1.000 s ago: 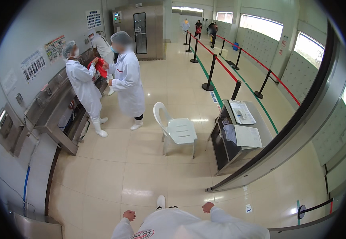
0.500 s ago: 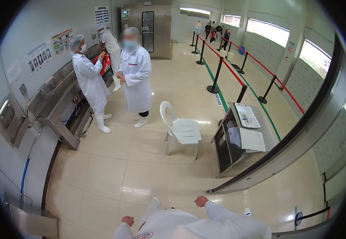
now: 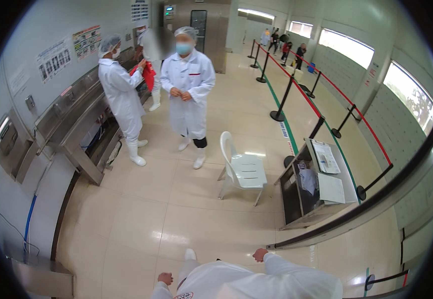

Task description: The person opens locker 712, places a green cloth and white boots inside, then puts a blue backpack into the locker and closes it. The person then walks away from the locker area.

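Observation:
My left hand (image 3: pixel 165 278) hangs at the lower edge beside my white coat (image 3: pixel 221 281), its fingers loosely curled, with nothing seen in them. To the right, my right hand (image 3: pixel 260 255) is also curled, near the foot of a slanting metal frame (image 3: pixel 346 212), and no object shows in it. Neither hand touches anything that I can see. A white boot (image 3: pixel 190 254) of mine shows on the tiled floor between the hands.
A masked person in a white coat (image 3: pixel 186 89) stands ahead. Another (image 3: pixel 119 94) holds red cloth (image 3: pixel 148 75) at the steel sink (image 3: pixel 69 134); a third is behind. A plastic chair (image 3: pixel 246 169), a metal stand with papers (image 3: pixel 296 204) and rope barriers (image 3: pixel 285 99) stand to the right.
The person in front has stepped nearer and faces me more. The chair and stand have shifted right and down in view. My hands remain low and curled.

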`<action>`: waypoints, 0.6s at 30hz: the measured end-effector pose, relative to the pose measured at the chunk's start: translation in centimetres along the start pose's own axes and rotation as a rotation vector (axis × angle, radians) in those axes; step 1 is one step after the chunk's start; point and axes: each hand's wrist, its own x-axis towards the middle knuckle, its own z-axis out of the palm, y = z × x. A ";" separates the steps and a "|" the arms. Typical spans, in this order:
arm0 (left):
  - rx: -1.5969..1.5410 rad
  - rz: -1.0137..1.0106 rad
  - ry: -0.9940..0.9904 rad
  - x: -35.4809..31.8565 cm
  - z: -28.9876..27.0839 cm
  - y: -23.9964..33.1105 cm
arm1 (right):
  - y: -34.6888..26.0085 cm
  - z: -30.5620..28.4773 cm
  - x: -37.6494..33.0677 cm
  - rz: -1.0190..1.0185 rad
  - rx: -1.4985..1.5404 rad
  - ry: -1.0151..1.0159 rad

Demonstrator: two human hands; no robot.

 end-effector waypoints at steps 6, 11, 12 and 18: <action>-0.498 -0.182 0.207 3.7 -8.0 3.4 | -3.5 -10.1 4.6 0.035 0.369 0.289; 0.068 0.086 0.193 7.2 -15.2 -0.8 | -13.0 -19.5 6.5 -0.086 0.853 0.523; -0.100 -0.077 0.157 7.4 -15.6 -0.3 | -14.2 -20.7 5.8 -0.047 1.014 0.481; 0.076 -0.063 0.082 10.3 -17.6 1.5 | -13.2 -16.5 5.0 -0.016 0.456 0.464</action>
